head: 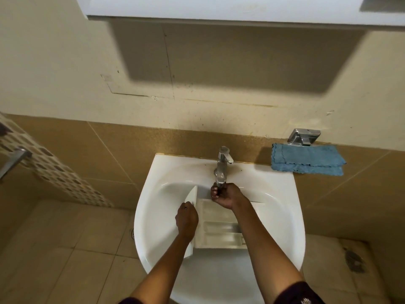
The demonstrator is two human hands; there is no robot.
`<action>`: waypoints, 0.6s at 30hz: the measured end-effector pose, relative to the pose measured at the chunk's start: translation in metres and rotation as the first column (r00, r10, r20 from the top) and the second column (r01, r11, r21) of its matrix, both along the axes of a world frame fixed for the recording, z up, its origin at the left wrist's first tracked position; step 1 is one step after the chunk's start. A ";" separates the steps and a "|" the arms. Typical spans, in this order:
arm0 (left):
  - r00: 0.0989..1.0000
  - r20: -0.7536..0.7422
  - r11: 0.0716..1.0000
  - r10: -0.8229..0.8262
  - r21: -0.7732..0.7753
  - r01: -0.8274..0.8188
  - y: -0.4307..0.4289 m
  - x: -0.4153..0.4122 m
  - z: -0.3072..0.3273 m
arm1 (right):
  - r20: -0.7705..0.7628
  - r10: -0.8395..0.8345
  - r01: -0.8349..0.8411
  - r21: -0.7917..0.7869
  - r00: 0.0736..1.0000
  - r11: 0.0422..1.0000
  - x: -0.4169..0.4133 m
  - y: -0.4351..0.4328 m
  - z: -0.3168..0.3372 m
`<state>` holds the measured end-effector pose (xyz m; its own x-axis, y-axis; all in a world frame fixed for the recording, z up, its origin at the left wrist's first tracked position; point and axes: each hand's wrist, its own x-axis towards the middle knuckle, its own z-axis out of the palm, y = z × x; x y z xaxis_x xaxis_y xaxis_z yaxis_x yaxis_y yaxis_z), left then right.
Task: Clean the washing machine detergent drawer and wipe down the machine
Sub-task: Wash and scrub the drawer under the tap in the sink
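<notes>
The white detergent drawer (219, 229) lies in the basin of a white wall sink (153, 216) at lower centre of the frame, its compartments facing up; its front panel (191, 198) stands on edge at the left end, running from near the back of the basin toward the viewer. The left hand (186, 217) grips this panel near its upper end, fingers wrapped over the edge. The right hand (226, 197) sits above the drawer's far end, just under the chrome faucet (222, 163); its fingers are curled round the tip of the spout, though the view is too small to show whether water runs. Right of the sink, a folded blue microfibre cloth (306, 159) hangs against the brown wall tiles below a chrome holder (303, 137). A white cabinet (219, 7) spans the top edge; beige floor tiles (65, 249) fill the lower left.
</notes>
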<state>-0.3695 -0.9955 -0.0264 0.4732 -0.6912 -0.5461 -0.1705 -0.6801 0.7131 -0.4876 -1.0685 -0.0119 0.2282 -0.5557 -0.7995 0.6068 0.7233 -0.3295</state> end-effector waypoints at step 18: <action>1.000 -0.019 0.999 0.016 -0.040 -0.016 0.004 -0.003 0.008 | -0.805 0.562 -0.820 0.185 0.189 0.541 -0.017 0.047 0.019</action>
